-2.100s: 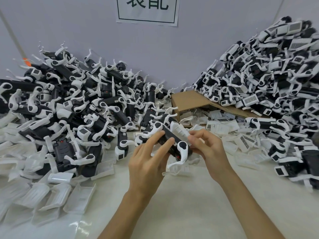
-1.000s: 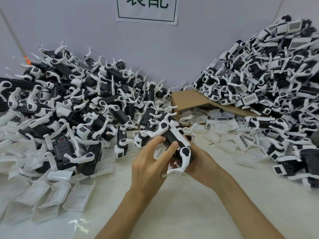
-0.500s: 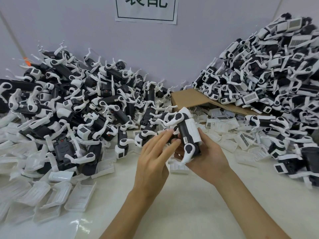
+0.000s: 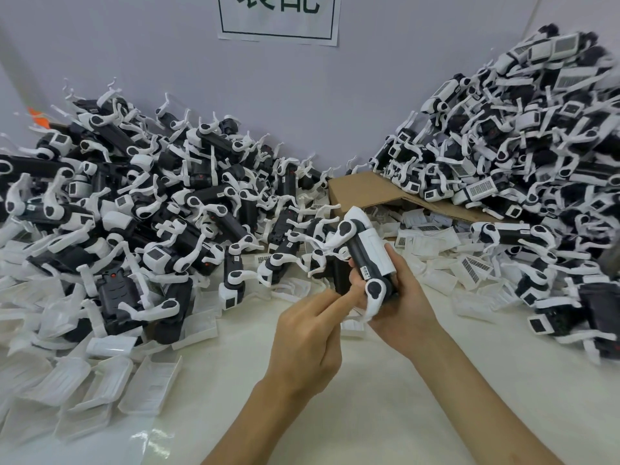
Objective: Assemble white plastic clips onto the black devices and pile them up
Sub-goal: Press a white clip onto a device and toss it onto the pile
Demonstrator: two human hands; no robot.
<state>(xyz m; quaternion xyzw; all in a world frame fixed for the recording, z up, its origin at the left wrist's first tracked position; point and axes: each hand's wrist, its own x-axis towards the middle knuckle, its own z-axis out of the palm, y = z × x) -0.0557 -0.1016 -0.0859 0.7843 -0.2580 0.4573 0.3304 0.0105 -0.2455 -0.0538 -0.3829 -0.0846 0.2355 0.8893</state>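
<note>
We see the right hand (image 4: 402,313) curled round a black device (image 4: 364,260), thumb and fingers wrapped about its lower half. The device is held above the table (image 4: 369,414), near the middle of the view. It stands nearly upright, its top leaning a little to the left. A white plastic clip (image 4: 377,245) sits along its right side, and white arms stick out at the top and bottom ends.

The left hand (image 4: 305,337) holds nothing. Its fingers are stretched out, only slightly bent, and their tips touch the lower end of the device beside the right thumb.

We count 2 heaps of black devices with white parts. The left pile (image 4: 134,203) spreads wide and low, and the right pile (image 4: 536,146) climbs high against the wall. Between them lies a flattened cardboard sheet (image 4: 365,193), partly under the right pile. Loose white clips (image 4: 110,380) lie on the table at the near left, and more loose clips, some showing barcodes, lie just beyond the hands. A paper sign (image 4: 278,18) hangs on the wall, cut off at the top.
</note>
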